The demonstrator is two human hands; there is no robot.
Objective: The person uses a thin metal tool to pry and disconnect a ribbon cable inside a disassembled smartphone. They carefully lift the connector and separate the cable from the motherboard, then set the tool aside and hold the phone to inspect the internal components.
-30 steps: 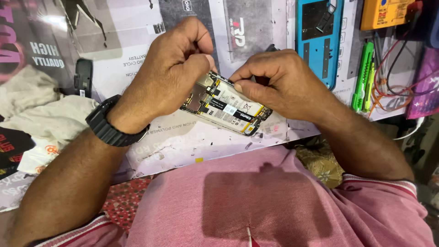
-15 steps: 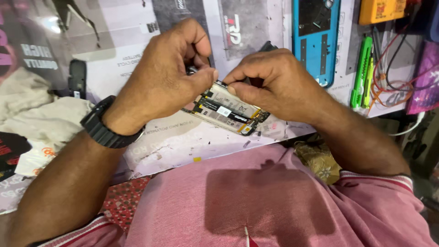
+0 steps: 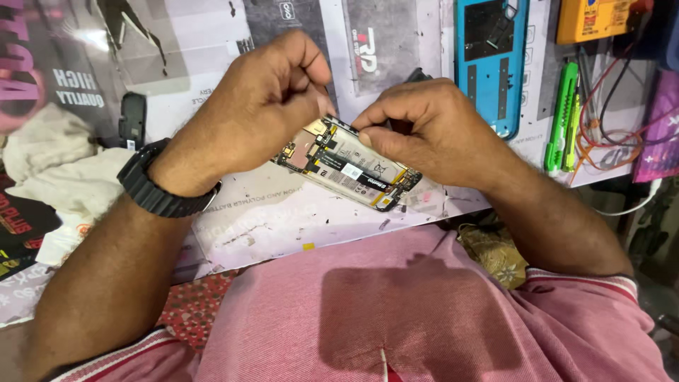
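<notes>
The workbench (image 3: 297, 226) fills the upper half of the view and is covered with pale printed sheets. The person's pink ribbed shirt (image 3: 424, 318) fills the lower half.

At far left a crumpled cream cloth (image 3: 49, 170) lies on the bench. A blue phone-shaped tray (image 3: 491, 64) lies at upper right, well apart from the hands. Just right of it a green utility knife (image 3: 560, 117) lies lengthwise, beside a tangle of orange and red wires (image 3: 612, 138). An orange device (image 3: 598, 18) sits at the top right edge. A small black rectangular part (image 3: 131, 120) lies at left, near the cloth.

The left hand (image 3: 247, 120) carries a black wristwatch (image 3: 163, 187) on its wrist. Its fingers are curled tight, with thumb and forefinger pinched together at the upper left end of the opened phone (image 3: 346, 170). Whether they grip the phone's edge or a small part on it cannot be told.

The right hand (image 3: 431, 131) is closed over the phone's upper right portion; the thumb presses on the exposed battery face and the other fingers wrap behind.

The opened phone is held between both hands, above the bench surface and near the middle of the view. It is tilted, left end higher, with the back cover off, showing the battery and circuit board.
</notes>
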